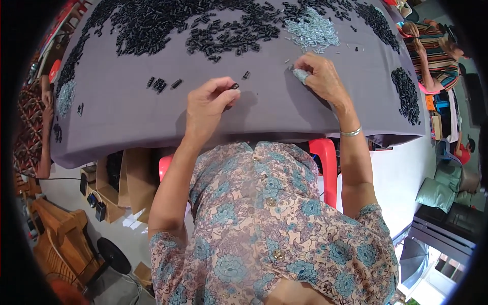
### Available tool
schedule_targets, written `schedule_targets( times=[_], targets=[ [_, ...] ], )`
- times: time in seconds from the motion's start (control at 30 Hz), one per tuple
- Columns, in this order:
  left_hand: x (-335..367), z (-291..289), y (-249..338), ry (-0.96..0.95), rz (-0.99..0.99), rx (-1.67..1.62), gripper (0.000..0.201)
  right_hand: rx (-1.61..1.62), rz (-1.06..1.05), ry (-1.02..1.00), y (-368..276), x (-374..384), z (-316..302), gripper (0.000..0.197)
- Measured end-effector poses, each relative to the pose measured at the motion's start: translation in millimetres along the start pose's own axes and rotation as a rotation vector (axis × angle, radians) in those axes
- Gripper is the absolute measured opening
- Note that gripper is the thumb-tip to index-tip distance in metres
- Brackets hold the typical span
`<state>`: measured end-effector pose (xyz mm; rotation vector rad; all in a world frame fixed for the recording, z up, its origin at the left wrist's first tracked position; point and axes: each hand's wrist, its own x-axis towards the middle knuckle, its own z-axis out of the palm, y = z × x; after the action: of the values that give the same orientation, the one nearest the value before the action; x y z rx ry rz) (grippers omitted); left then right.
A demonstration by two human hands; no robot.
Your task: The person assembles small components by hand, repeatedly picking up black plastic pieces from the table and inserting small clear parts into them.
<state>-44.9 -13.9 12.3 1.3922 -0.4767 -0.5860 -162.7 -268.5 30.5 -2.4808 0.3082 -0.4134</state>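
Observation:
My left hand (207, 105) is closed in a pinch on a small black cylindrical piece (235, 86), its round end showing between thumb and forefinger. To its right, my right hand (325, 79) is low over the cloth with fingers pressed together. Pale blue wrapping (301, 75) covers my right thumb. Whatever those fingertips hold is too small to make out. Beyond that hand lies a heap of small clear pieces (312, 31). One loose black piece (246, 74) rests between my hands. Left of my left hand is a little group of black pieces (159, 85).
A grey-purple cloth (127, 114) covers the table. Large heaps of black pieces (147, 30) spread along the far side, with another pile (405, 96) at right. People sit at the left (31, 119) and right (434, 56) ends. My red chair (325, 168) stands against the table's near edge.

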Motion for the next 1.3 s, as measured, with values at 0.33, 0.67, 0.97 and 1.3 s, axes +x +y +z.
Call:
schedule_targets(
  times=[0.33,0.67,0.97,1.3],
  targets=[
    [-2.8,-1.3,1.3,-0.045,0.001,0.053,0.014,0.101,-0.029,-0.01,-15.5,2.4,7.9,0.012],
    [0.0,0.9,-3.4,-0.027,0.084,0.036,0.016,0.576,-0.092,-0.135,-60.6,19.6,52.8,0.009],
    [-0.3,-0.4,-5.3,-0.022,0.084,0.031,0.016,0.223,-0.359,-0.094,-87.8,21.0,37.9,0.017],
    [-0.2,0.4,-5.0,-0.013,0.073,0.054,0.018,0.257,-0.393,-0.087,-96.0,21.0,36.9,0.012]
  ],
)
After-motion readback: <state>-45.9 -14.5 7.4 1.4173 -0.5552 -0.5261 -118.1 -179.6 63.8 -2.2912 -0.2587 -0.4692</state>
